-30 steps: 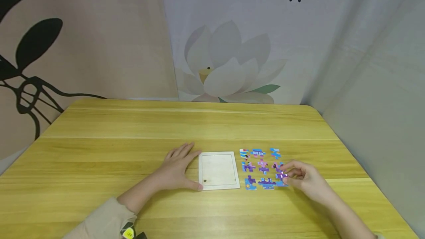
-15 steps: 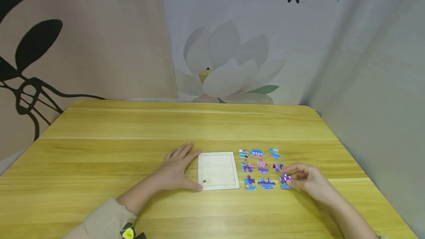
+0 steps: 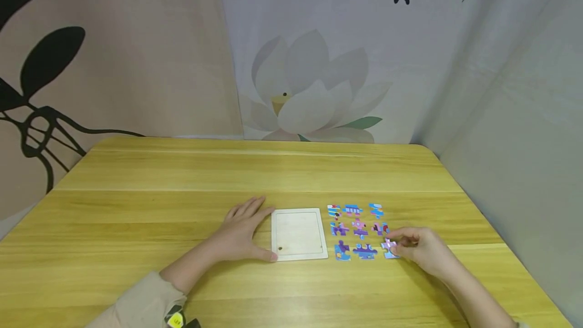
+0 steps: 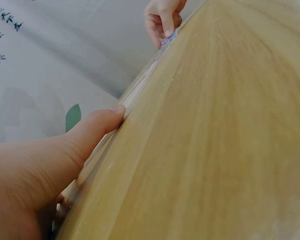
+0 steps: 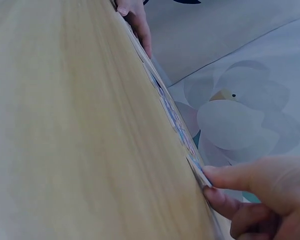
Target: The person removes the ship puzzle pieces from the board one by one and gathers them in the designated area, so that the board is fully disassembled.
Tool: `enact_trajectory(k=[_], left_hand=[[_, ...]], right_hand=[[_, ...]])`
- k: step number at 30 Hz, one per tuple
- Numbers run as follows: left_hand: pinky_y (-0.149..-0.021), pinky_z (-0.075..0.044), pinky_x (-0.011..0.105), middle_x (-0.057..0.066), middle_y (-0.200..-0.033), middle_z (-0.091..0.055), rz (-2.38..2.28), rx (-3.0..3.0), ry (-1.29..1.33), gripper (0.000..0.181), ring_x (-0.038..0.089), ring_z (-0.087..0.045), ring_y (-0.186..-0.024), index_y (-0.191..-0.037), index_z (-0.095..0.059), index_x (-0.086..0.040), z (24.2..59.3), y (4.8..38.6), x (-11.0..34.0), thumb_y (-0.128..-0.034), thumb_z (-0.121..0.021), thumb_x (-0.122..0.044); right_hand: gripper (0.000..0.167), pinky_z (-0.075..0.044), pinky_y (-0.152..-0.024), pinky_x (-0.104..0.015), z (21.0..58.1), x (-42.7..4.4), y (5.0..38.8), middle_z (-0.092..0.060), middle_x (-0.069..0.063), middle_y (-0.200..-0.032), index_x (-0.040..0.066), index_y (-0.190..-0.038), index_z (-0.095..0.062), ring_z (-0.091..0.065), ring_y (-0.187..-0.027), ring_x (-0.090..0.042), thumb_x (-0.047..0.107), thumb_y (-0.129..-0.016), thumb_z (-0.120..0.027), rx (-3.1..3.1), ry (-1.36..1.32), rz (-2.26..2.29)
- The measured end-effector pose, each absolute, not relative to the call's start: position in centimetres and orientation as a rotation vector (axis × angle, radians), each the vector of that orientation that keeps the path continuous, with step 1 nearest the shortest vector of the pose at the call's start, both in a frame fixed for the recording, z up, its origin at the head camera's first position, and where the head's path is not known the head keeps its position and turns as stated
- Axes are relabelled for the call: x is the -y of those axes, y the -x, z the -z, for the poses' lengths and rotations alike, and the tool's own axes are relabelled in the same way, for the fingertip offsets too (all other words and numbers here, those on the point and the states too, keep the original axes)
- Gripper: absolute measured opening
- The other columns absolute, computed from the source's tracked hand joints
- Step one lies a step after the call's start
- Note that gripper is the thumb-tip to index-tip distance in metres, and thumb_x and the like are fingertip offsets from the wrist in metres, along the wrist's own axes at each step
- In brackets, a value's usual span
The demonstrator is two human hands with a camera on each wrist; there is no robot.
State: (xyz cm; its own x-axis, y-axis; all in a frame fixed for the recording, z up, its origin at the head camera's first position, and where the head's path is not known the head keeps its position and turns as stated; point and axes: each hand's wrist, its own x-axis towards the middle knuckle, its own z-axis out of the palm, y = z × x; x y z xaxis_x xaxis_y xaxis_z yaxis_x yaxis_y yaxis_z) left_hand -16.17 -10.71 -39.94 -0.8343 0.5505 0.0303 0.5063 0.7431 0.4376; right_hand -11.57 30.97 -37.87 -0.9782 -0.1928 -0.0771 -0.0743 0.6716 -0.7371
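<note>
My left hand (image 3: 241, 234) lies with its fingers spread at the left side of a shallow wooden puzzle tray (image 3: 299, 211). Its thumb touches the tray's lower left corner and its index finger the upper left one. At the lower right of the loose pieces, my right hand (image 3: 423, 251) pinches a purple and blue jigsaw piece (image 3: 388, 245) between thumb and fingers. In the right wrist view this jigsaw piece (image 5: 197, 169) is tilted, one edge raised off the table.
Several other jigsaw pieces (image 3: 365, 251) lie in loose rows right of the tray, apart from one another. They rest on a wood-grain table (image 3: 291, 176). Behind it hangs a cloth with a printed lotus (image 3: 314, 85); another pale cloth (image 3: 514, 115) borders the right side.
The right hand has moved slightly right and down with the jigsaw piece, drawing it away from the piece above, and has tilted it. My left hand stays put on the tray.
</note>
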Motion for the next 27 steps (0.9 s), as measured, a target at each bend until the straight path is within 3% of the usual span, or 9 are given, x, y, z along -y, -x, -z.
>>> enact_trajectory(k=[20, 27], left_hand=[[-0.107, -0.004, 0.065, 0.018, -0.157, -0.011, -0.679, -2.835, -0.862, 0.116, 0.039, -0.007, -0.142, -0.151, -0.031, -0.014, 39.95, 16.13, 10.73, -0.0621, -0.066, -0.079], [-0.106, -0.005, 0.066, 0.02, -0.156, -0.013, -0.688, -2.828, -0.875, 0.114, 0.041, -0.008, -0.142, -0.15, -0.032, -0.011, 39.69, 16.09, 10.63, -0.0636, -0.066, -0.077]], right_hand=[[0.029, -0.042, -0.052, -0.024, 37.82, -31.44, 11.47, -0.06, -0.003, -0.079, 0.009, -0.108, -0.072, -0.05, -0.07, -0.013, 0.019, -0.081, -0.077, -2.712, 0.192, 1.213], [0.024, -0.041, -0.05, -0.024, 37.27, -31.43, 11.52, -0.061, -0.002, -0.076, 0.007, -0.104, -0.073, -0.05, -0.064, -0.012, 0.02, -0.083, -0.075, -2.78, 0.196, 1.243]])
